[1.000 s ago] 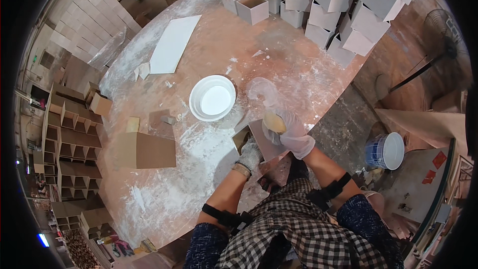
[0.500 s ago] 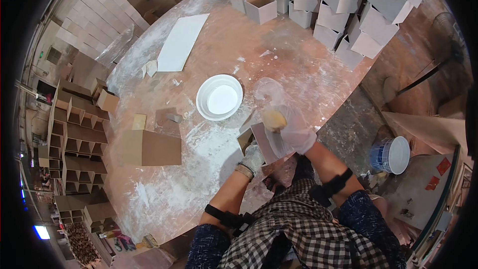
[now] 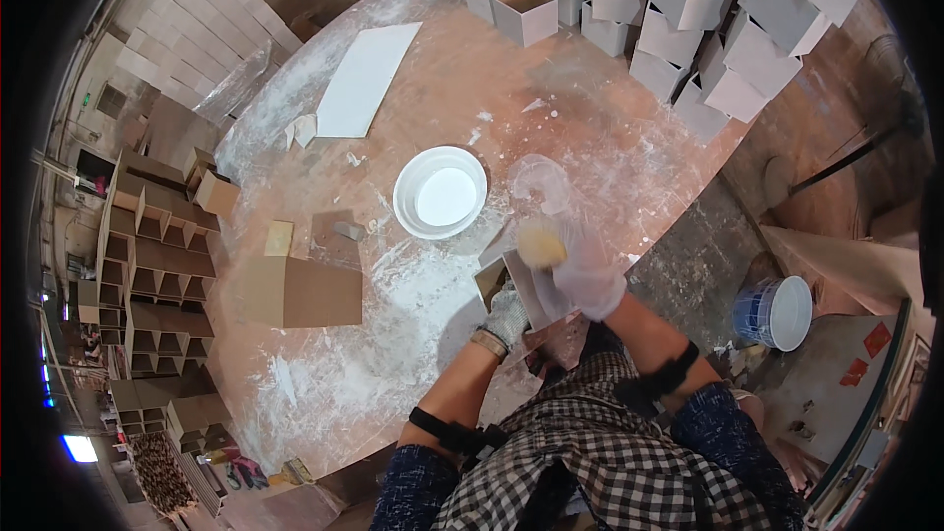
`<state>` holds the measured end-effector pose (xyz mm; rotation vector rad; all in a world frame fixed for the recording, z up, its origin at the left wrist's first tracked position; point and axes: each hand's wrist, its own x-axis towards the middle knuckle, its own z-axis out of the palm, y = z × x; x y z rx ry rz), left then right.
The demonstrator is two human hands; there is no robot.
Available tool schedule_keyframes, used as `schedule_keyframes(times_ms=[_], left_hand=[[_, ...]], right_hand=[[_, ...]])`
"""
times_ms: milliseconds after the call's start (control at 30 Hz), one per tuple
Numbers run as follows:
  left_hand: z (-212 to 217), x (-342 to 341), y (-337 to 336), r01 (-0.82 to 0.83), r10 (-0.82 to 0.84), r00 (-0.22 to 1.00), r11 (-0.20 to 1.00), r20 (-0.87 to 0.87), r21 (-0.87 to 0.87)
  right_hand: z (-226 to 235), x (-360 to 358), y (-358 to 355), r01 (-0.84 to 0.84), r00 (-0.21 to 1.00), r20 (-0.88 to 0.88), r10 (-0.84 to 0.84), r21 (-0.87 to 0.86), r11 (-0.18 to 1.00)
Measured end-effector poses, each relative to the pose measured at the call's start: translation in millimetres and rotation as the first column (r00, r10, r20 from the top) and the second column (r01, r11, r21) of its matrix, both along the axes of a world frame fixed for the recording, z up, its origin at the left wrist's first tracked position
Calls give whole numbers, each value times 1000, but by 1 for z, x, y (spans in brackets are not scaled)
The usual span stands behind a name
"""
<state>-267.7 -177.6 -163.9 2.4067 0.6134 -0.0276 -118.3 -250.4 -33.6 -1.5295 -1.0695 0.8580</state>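
Observation:
My left hand (image 3: 506, 317), in a whitish knitted glove, grips a small open cardboard box (image 3: 536, 295), its fingers reaching into the opening. The box is tilted near the table's front edge; its side by my right hand looks pale and wet. In a thin translucent glove, my right hand (image 3: 593, 280) is closed on a pale yellow sponge-like pad (image 3: 542, 242) against the box's upper edge. Motion blurs the fingers and pad, so its exact kind is unclear. Beyond them stands a white bowl (image 3: 403, 214) with white liquid or paste in it.
A brown cardboard box (image 3: 323, 293) sits on the paste-smeared round table (image 3: 295, 172) at left, and a white sheet (image 3: 366, 79) lies farther back. White boxes (image 3: 678, 34) are stacked at back right. A bucket (image 3: 790, 313) stands low at right; brown boxes (image 3: 162, 280) pile up left.
My right hand and the yellow pad have shifted slightly down along the box. The box has turned a little in my left hand. The whole view has moved slightly.

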Motion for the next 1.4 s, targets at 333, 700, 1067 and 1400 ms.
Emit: schedule_keyframes(times_ms=[333,700,1067,1400], left_hand=[[-61,-7,1,155,-145,981,985,-131,74],[-88,-33,-4,-279,344,939,737,-14,-616],[-18,-32,-6,-296,338,937,626,-90,-721],[-79,-41,7,-113,423,861,700,282,-705]], right_hand=[[2,-8,12,-36,970,245,-13,192,981],[12,-42,-49,-144,871,491,-20,293,945],[8,-31,-30,-261,935,310,173,270,927],[19,6,-96,226,808,-577,-116,121,967]])
